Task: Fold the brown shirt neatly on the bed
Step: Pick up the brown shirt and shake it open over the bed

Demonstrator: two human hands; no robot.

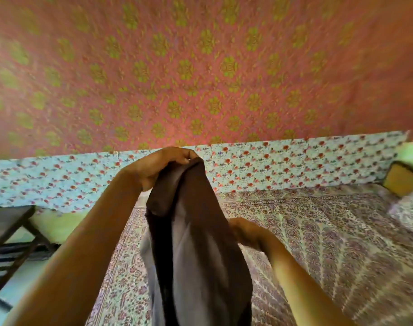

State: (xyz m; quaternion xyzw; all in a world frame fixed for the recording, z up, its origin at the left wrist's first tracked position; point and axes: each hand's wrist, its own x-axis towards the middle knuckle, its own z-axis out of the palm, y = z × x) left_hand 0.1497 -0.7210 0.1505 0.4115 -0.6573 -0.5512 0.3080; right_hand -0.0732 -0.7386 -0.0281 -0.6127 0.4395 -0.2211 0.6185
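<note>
The brown shirt (196,243) hangs bunched in a long dark column in front of me, above the bed (318,243) with its patterned sheet. My left hand (163,165) is raised and pinches the shirt's top edge. My right hand (243,231) is lower, at the shirt's right side, with its fingers tucked behind the cloth and gripping it. The shirt's lower part runs out of the frame at the bottom.
A wall (200,67) with pink fabric and green motifs rises behind the bed, with a floral band (294,163) below it. A dark wooden table (10,227) stands at the left. A yellow-brown cushion (403,180) lies at the bed's far right corner.
</note>
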